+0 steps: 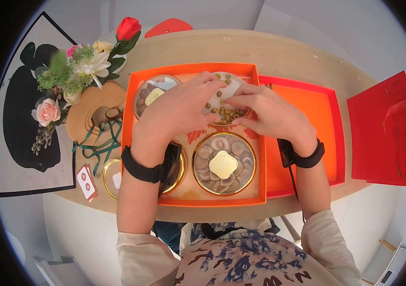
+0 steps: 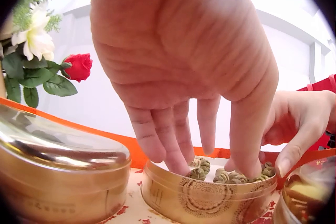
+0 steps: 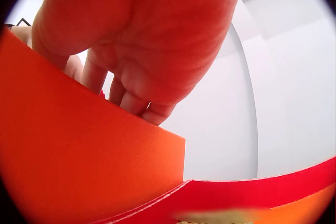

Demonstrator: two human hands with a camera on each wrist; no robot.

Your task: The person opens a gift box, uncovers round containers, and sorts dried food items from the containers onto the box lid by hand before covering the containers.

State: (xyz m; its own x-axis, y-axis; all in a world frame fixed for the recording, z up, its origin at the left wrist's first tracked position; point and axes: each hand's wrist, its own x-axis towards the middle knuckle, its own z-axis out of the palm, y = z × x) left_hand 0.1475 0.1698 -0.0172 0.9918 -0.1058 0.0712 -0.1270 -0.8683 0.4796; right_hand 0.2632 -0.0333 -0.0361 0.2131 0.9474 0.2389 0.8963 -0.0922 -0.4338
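A round gold tin (image 2: 210, 200) stands uncovered in the orange box (image 1: 262, 157), at its far right corner. Small green-brown knotted balls (image 1: 227, 114) lie in it, most of them heaped at the near side and a few scattered over the pale bottom. My left hand (image 1: 179, 107) reaches in from the left, fingers pointing down and spread, the fingertips and thumb among the balls. From the right comes my right hand (image 1: 274, 112), its fingers loosely bent over the heap and the thumb at the rim. In the right wrist view the orange box wall hides its fingertips.
A covered tin (image 1: 224, 164) with a gold label sits nearest; another (image 1: 150, 90) stands at far left. A red-edged orange tray (image 1: 307, 128) adjoins the box on the right, with a red bag (image 1: 388, 138) beyond. Flowers (image 1: 91, 64) and green ribbon (image 1: 100, 143) lie left.
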